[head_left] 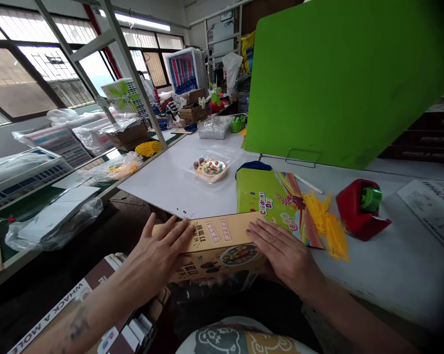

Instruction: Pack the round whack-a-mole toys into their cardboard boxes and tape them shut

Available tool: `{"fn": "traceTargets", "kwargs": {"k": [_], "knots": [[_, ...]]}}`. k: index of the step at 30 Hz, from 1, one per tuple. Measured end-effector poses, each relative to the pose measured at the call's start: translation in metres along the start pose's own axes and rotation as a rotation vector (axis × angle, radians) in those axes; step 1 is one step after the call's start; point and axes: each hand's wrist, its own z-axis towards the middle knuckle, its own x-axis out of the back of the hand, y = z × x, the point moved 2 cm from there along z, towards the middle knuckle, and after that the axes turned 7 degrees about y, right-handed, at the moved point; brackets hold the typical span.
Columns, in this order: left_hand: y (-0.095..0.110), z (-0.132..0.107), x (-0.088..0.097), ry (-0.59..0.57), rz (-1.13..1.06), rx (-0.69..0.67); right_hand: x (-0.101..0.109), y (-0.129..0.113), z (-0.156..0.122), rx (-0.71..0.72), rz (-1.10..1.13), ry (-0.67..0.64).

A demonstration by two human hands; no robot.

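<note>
Head view, hands (222, 250) flat atop box (222, 241)

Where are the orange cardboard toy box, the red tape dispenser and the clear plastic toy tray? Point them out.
orange cardboard toy box (222, 236): head view, top face between the hands.
red tape dispenser (354, 211): head view, red body.
clear plastic toy tray (211, 168): head view, centre.

Red tape dispenser (362, 209), yellow sticks (327, 223), green divider (340, 73)
</note>
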Motion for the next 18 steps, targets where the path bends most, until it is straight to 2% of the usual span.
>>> {"fn": "traceTargets", "kwargs": {"k": [5, 7, 8, 10, 12, 15, 18], "knots": [[0.048, 0.025, -0.019, 0.351, -0.030, -0.075, 0.003, 0.008, 0.006, -0.156, 0.144, -0.013], [0.056, 0.029, -0.030, 0.470, -0.032, -0.067, 0.013, 0.019, -0.001, -0.301, 0.224, -0.019], [0.058, 0.030, -0.035, 0.514, -0.037, -0.055, 0.019, 0.030, -0.010, -0.428, 0.235, -0.001], [0.057, 0.030, -0.045, 0.583, -0.047, -0.031, 0.038, 0.059, -0.037, -0.765, 0.158, 0.091], [0.057, 0.030, -0.050, 0.635, -0.050, 0.005, 0.062, 0.097, -0.074, -1.090, -0.022, 0.239], [0.059, 0.033, -0.050, 0.669, -0.055, 0.033, 0.094, 0.157, -0.129, -1.339, -0.213, 0.376], [0.062, 0.035, -0.050, 0.686, -0.055, 0.035, 0.107, 0.206, -0.170, -1.547, -0.302, 0.398]]}}
